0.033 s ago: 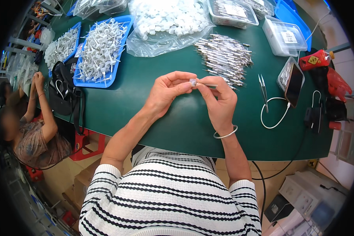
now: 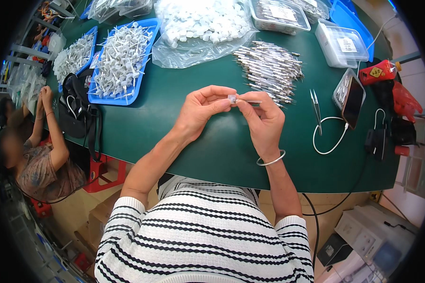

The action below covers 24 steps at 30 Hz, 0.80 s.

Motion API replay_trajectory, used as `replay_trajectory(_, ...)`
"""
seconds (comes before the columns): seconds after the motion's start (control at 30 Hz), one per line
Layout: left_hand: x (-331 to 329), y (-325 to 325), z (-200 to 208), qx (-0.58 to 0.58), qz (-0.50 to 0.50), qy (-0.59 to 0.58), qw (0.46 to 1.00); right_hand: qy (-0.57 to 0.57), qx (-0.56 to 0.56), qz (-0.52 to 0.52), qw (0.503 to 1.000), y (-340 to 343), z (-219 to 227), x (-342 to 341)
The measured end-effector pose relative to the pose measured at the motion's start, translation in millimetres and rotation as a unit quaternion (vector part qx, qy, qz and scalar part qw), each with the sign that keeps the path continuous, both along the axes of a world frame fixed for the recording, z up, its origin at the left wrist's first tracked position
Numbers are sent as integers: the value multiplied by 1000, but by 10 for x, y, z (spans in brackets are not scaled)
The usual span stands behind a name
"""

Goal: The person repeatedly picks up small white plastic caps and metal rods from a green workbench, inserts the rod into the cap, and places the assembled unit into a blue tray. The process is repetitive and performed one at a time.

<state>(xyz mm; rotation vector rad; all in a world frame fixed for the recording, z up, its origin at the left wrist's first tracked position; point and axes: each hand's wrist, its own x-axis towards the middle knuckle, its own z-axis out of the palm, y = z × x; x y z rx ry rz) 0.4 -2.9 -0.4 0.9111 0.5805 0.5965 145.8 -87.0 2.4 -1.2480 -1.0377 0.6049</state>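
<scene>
Between the thumb and forefinger of my left hand (image 2: 202,111) is a small white plastic cap (image 2: 232,98). My right hand (image 2: 263,120) pinches a thin metal rod (image 2: 253,101), its end up against the cap; the fingers hide where the two meet. Both hands are raised over the green table (image 2: 212,155). Just beyond my right hand lies a pile of similar thin metal rods (image 2: 269,68). A clear plastic bag (image 2: 205,28) full of white caps is farther back.
Left of my hands, a blue tray (image 2: 123,61) holds capped rods, with a second blue tray (image 2: 75,54) and a black bag (image 2: 78,96) beside it. To the right lie tweezers (image 2: 316,111), a white cable (image 2: 316,144) and a phone (image 2: 352,106). A co-worker (image 2: 49,155) sits at left.
</scene>
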Motion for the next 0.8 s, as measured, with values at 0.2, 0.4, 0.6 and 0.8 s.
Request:
replay_trajectory(0.2,8,-6,-24,57,23,-3,998,74,5,9,997,5,-26,-23)
replay_trajectory(0.4,16,-16,12,84,33,-4,996,127,31,26,991,-8,-16,-54)
replay_trajectory(0.6,3,-39,64,124,41,-3,991,195,46,23,979,6,-78,-96)
replay_trajectory(0.8,-10,-16,59,124,45,1,991,105,-56,64,991,-9,65,123)
